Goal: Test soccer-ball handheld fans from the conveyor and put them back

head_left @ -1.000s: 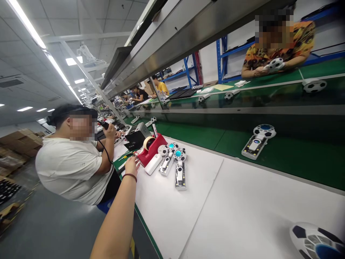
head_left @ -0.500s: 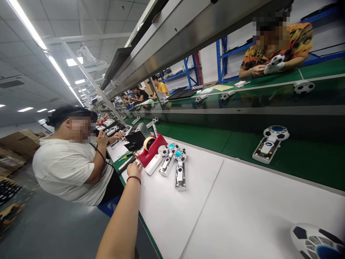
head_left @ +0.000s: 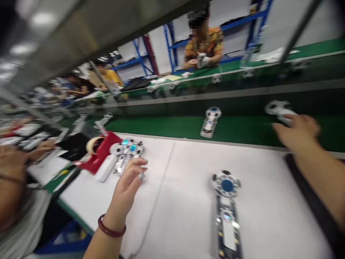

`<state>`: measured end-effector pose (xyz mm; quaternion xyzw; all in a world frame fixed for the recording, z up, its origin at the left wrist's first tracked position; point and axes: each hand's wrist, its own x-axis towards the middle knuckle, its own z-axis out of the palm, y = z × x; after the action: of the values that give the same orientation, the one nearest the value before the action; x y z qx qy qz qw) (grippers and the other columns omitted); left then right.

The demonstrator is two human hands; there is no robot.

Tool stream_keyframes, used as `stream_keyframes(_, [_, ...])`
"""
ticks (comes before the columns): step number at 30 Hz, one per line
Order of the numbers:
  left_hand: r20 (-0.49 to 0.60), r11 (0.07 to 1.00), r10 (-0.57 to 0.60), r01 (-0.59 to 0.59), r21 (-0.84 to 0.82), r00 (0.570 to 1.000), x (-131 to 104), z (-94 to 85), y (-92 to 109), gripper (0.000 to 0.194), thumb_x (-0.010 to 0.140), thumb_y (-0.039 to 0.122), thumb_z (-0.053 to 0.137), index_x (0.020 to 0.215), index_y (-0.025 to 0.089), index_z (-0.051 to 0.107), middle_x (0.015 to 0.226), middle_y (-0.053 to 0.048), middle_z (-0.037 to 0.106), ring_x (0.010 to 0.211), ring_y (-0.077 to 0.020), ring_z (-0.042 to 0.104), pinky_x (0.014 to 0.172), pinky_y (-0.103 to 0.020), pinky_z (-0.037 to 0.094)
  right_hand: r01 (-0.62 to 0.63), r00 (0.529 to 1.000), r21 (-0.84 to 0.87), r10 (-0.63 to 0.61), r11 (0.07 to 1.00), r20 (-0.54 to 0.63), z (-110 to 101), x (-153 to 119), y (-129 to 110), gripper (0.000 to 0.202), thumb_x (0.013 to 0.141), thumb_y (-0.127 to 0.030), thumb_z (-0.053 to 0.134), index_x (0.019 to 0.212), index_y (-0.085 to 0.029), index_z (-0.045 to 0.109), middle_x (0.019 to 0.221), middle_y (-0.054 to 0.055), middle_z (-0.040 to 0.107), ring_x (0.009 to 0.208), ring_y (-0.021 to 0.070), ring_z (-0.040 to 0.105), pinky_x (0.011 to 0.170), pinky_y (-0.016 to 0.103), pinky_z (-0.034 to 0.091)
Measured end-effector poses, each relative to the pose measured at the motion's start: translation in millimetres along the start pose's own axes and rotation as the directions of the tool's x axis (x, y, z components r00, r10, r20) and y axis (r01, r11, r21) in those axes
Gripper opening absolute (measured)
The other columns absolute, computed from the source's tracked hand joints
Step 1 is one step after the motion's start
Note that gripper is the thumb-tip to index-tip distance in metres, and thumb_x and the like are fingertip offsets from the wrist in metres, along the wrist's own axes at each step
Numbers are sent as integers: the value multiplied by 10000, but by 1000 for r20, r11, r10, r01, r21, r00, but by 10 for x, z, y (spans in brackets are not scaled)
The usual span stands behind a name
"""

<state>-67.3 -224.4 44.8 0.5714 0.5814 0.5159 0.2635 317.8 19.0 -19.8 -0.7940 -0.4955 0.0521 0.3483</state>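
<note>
My left hand (head_left: 130,180), with a dark red bracelet on its wrist, hovers above the white worktop with curled, parted fingers and nothing in them. Just beyond it lie football-patterned handheld fans (head_left: 133,148) and a white case (head_left: 106,168). On the right, my right hand (head_left: 300,131) reaches over the green conveyor belt, thumb and fingers around the handle of a white football-patterned handheld fan (head_left: 279,107); motion blurs the grip. Between my hands, a clear-bodied handheld fan (head_left: 228,216) with a lit display lies face up on the worktop.
A red tape dispenser (head_left: 104,153) stands at the left. Another clear handheld fan (head_left: 210,122) rests on the green belt (head_left: 167,126). A dark strip (head_left: 304,194) runs under my right forearm. One co-worker (head_left: 203,46) sits opposite; another's arm (head_left: 12,180) is at the left.
The view has swung right. My left hand has come back from beside the tape dispenser toward the middle of the worktop. My right hand has come into view at a fan on the belt.
</note>
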Motion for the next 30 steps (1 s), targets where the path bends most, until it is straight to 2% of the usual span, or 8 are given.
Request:
stream_keyframes(2, [250,997,11,-30,73,968,41,491,140,123,845,255,466,754,220,541,1138,-48,461,1118,-207,424,943,-359,382,-27,997,-35,29,999,66,-145,33,205,406,829,-333,546,1218,-228,502,1384,157,325,1288,285,283,1006,436,274])
stream_keyframes(4, [406,992,-36,-18,129,913,59,922,245,119,842,227,452,738,221,509,1181,-40,441,1147,-203,406,993,-382,329,-27,994,-43,31,999,104,-194,24,248,433,820,-344,519,1242,-267,465,1436,131,232,1325,296,195,993,466,258])
stream_keyframes(6, [482,987,-83,6,159,872,57,1254,318,122,832,204,450,719,219,492,1212,-32,425,1166,-197,394,1013,-379,303,-21,994,-49,26,999,105,-187,3,200,442,800,-342,510,1235,-293,448,1450,99,202,1336,298,148,991,511,238])
stream_keyframes(9, [519,985,-114,29,169,847,36,1533,354,115,820,189,447,721,218,500,1237,-34,408,1173,-197,395,997,-361,326,-23,992,-37,28,999,122,-164,-17,124,466,769,-319,512,1228,-296,435,1459,91,166,1341,304,108,988,573,195])
stream_keyframes(16, [440,986,-74,-2,169,895,-20,1668,249,115,799,180,447,698,216,487,1183,-72,436,1156,-214,410,969,-359,343,-55,987,-20,57,998,151,-115,50,200,481,742,-335,499,1217,-294,435,1438,94,189,1315,336,141,965,635,147])
stream_keyframes(21, [389,983,-98,27,184,916,-35,1735,239,129,776,185,488,653,218,468,1140,-66,464,1116,-222,443,930,-356,360,-63,984,-36,68,997,164,-104,72,217,484,739,-335,500,1217,-292,433,1423,98,205,1306,352,153,963,652,140])
stream_keyframes(26, [360,980,-163,108,169,918,-15,1754,236,151,753,169,519,618,211,465,1096,-62,493,1081,-228,459,920,-360,350,-87,974,-64,99,994,203,-146,51,167,497,755,-335,498,1243,-289,415,1432,91,199,1309,342,162,982,628,165])
stream_keyframes(30, [364,974,-224,198,107,904,19,1751,237,161,735,186,542,598,202,459,1095,-68,492,1064,-233,470,900,-362,357,-79,974,-69,92,994,207,-153,44,166,487,763,-349,495,1240,-288,416,1437,93,198,1315,334,154,981,625,160])
